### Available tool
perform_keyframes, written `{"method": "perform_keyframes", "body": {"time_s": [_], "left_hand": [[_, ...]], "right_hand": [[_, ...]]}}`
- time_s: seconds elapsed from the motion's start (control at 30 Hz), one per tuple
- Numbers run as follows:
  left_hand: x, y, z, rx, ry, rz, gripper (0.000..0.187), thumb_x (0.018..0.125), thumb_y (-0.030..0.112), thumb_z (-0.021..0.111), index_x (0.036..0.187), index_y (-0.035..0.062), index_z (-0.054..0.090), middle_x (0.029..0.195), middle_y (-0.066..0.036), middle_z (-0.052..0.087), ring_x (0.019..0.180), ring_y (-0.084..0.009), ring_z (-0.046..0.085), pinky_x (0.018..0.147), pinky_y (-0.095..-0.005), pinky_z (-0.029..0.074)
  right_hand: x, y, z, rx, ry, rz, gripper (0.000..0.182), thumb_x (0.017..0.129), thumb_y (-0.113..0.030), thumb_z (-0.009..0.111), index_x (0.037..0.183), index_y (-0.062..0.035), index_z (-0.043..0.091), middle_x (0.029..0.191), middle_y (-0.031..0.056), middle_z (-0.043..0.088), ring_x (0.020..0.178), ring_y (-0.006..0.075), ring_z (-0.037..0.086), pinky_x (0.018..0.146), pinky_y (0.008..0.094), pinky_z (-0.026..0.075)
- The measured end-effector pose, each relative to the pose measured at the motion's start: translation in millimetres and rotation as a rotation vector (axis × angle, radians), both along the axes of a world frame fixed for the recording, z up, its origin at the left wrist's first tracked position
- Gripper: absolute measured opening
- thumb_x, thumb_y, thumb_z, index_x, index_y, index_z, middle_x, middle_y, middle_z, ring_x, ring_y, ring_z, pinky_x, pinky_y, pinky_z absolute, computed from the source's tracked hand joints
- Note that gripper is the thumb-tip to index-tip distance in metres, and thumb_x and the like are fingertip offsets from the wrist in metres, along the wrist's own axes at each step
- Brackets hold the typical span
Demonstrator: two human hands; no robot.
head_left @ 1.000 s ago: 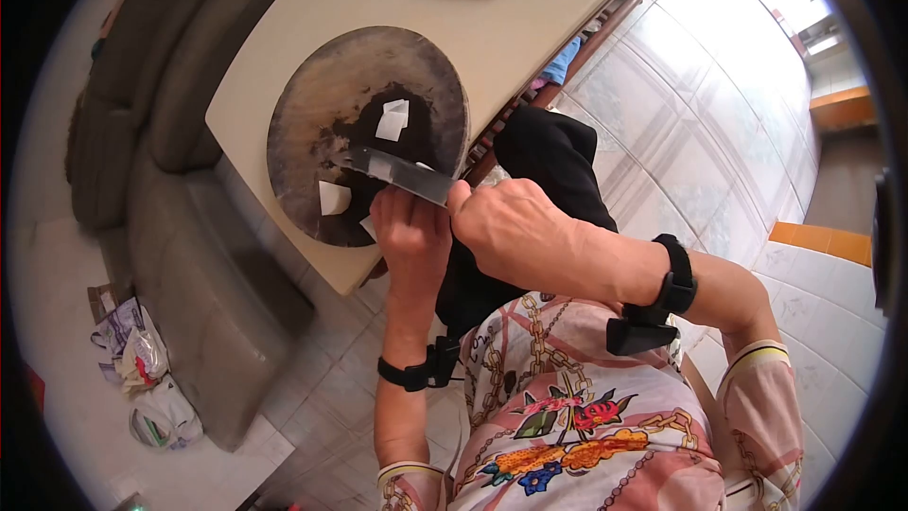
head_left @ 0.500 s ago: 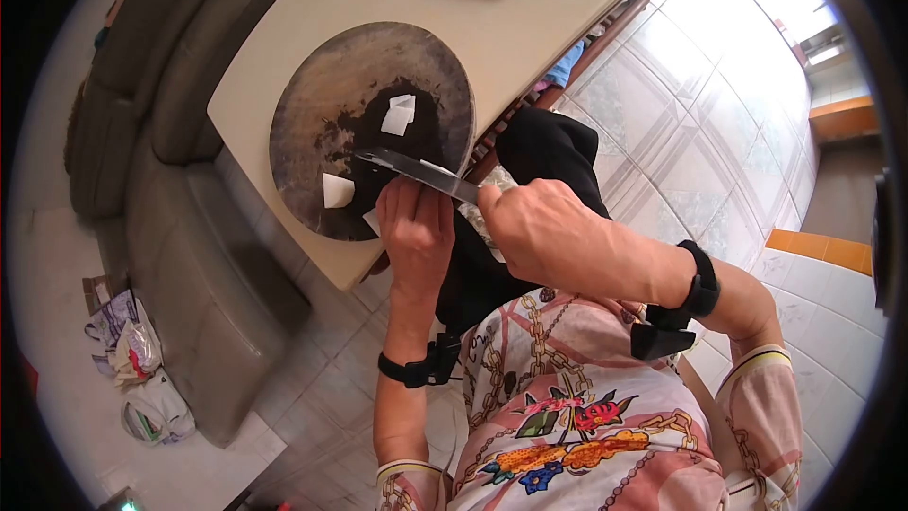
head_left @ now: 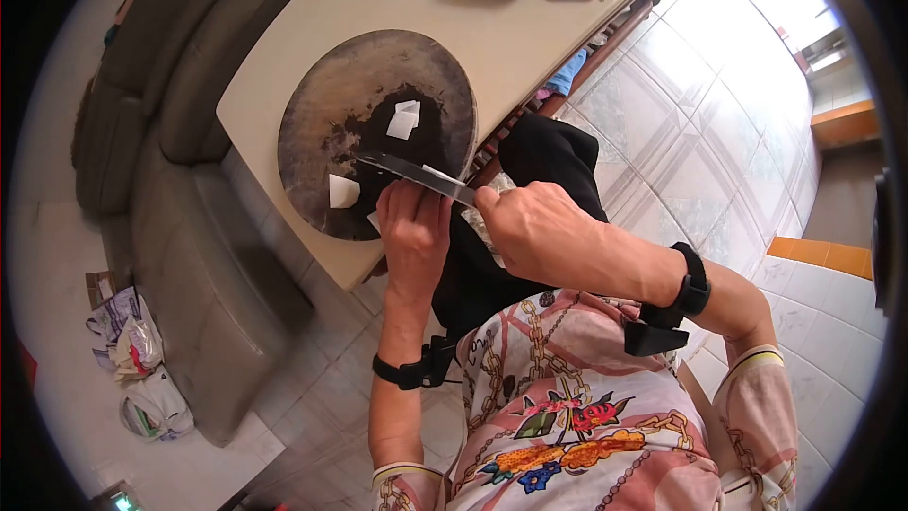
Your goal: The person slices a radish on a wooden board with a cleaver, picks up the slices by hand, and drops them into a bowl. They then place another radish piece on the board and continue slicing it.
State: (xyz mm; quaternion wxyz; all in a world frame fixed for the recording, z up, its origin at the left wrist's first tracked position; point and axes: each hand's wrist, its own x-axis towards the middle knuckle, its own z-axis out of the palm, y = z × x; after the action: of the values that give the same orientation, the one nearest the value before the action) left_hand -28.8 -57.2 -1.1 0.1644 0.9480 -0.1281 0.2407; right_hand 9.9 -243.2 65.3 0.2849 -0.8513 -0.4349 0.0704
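Gripping knife [head_left: 416,175] by handle, right hand [head_left: 534,227] closed around it; blade long axis runs up-left across round board [head_left: 322,104]. Left hand [head_left: 413,232] directly under blade, fingers pressed on white piece [head_left: 373,220] (mostly hidden), at board's near edge.

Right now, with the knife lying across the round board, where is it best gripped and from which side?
By the handle, from the table's near edge. The right hand already wraps that end, while the bare blade of the knife runs out over the board, close above the left hand.
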Motion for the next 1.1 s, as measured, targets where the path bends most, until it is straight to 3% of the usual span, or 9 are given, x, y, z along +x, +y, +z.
{"method": "perform_keyframes", "body": {"time_s": [0.27, 0.47, 0.77, 1.1], "left_hand": [[1, 0, 3, -0.010, 0.008, -0.005, 0.021, 0.076, 0.007, 0.067, 0.095, -0.0013, 0.062, 0.094, -0.013, 0.056, 0.092, -0.0317, 0.055, 0.086, -0.0436, 0.042], [0, -2, 3, -0.035, 0.015, 0.022, 0.024, 0.076, 0.008, 0.068, 0.098, 0.0011, 0.062, 0.098, -0.011, 0.057, 0.095, -0.0297, 0.054, 0.086, -0.0422, 0.041], [0, 0, 3, -0.039, 0.013, 0.011, 0.024, 0.076, 0.008, 0.068, 0.098, 0.0011, 0.063, 0.099, -0.012, 0.057, 0.096, -0.0304, 0.054, 0.088, -0.0426, 0.041], [-2, 2, 5, 0.031, 0.037, 0.030, 0.021, 0.075, 0.008, 0.068, 0.094, 0.0012, 0.062, 0.097, -0.011, 0.058, 0.097, -0.0289, 0.055, 0.092, -0.0444, 0.041]], "right_hand": [[7, 12, 1, -0.027, -0.009, 0.018, 0.019, 0.063, 0.001, 0.059, 0.077, 0.0079, 0.048, 0.051, 0.0178, 0.052, 0.050, 0.0358, 0.058, 0.044, 0.0413, 0.044], [15, 24, -17, 0.109, -0.054, -0.027, 0.018, 0.067, 0.000, 0.058, 0.081, 0.0083, 0.050, 0.055, 0.0195, 0.054, 0.055, 0.0372, 0.059, 0.048, 0.0417, 0.046], [18, -1, -2, 0.021, 0.085, 0.026, 0.021, 0.066, 0.002, 0.058, 0.086, 0.0074, 0.052, 0.053, 0.0187, 0.051, 0.053, 0.0373, 0.058, 0.047, 0.0422, 0.044], [20, 21, -12, 0.006, -0.018, 0.034, 0.017, 0.066, 0.000, 0.058, 0.080, 0.0079, 0.051, 0.053, 0.0194, 0.054, 0.053, 0.0366, 0.060, 0.048, 0.0421, 0.046]]}}
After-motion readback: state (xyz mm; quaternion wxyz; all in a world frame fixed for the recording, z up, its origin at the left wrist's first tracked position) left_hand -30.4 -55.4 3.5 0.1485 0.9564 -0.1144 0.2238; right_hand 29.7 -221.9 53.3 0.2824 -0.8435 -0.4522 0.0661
